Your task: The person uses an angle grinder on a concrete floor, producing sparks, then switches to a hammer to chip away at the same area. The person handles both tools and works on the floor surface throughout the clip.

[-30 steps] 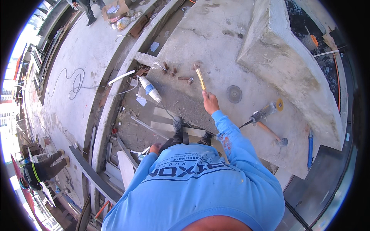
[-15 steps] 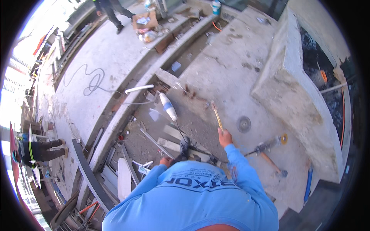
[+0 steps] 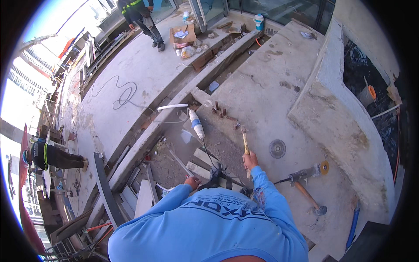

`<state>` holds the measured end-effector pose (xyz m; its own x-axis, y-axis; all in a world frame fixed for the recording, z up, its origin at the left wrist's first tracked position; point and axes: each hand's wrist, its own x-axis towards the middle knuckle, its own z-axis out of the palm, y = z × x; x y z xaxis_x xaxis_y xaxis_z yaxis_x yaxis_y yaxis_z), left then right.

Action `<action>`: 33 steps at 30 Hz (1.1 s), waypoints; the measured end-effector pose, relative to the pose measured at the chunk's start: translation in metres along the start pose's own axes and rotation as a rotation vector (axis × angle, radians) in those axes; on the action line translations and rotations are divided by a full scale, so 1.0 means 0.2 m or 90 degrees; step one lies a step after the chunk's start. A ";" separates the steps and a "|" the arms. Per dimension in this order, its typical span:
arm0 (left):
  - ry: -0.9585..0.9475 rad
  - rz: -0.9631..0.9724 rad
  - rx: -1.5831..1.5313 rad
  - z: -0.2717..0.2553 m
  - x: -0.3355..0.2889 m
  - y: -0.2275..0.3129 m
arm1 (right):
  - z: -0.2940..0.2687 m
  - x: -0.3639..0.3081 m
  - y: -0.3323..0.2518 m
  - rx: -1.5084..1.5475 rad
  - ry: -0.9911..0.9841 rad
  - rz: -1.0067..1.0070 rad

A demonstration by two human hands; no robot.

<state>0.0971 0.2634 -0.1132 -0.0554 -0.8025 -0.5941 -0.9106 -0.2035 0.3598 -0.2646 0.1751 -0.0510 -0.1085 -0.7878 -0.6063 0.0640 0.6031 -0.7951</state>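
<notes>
My right hand (image 3: 250,160) is wrapped round the wooden handle of a hammer (image 3: 245,142), its small head pointing away from me above the concrete. Several rusty metal stubs (image 3: 221,112) stand up beyond and to the left of the hammer head. My left hand (image 3: 192,181) is low, with fingers curled at the near end of a thin metal strip (image 3: 180,163); whether it grips the strip is unclear. A white and blue corded power tool (image 3: 197,124) lies ahead, between my hands. Pale flat boards (image 3: 206,156) lie on the dusty ground beside my left hand.
Right of me lie an angle grinder (image 3: 305,173), a second hammer (image 3: 310,198), a round disc (image 3: 277,148) and a blue tube (image 3: 352,229). A concrete curb (image 3: 174,109) crosses to the left. Two people stand farther off, one at the far edge (image 3: 142,19), one at left (image 3: 56,156).
The whole view has shifted, so the ground items appear farther right and lower. My right hand still holds the hammer, now more upright in the picture. The far person stands more fully in view.
</notes>
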 end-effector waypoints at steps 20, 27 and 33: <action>-0.112 -0.027 -0.036 -0.08 -0.24 -0.03 | 0.07 -0.06 -0.04 0.421 -0.080 0.178; -0.055 0.047 -0.022 -0.26 0.10 -0.24 | 0.37 -0.02 -0.04 0.681 -0.078 0.176; -0.096 0.045 0.051 -0.33 0.44 -0.75 | 0.57 -0.02 -0.13 0.876 -0.068 0.124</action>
<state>0.2559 0.1868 -0.1712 -0.1754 -0.7190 -0.6725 -0.9316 -0.0998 0.3496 -0.1522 0.1473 -0.0293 0.0861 -0.7500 -0.6558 0.9887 0.1456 -0.0368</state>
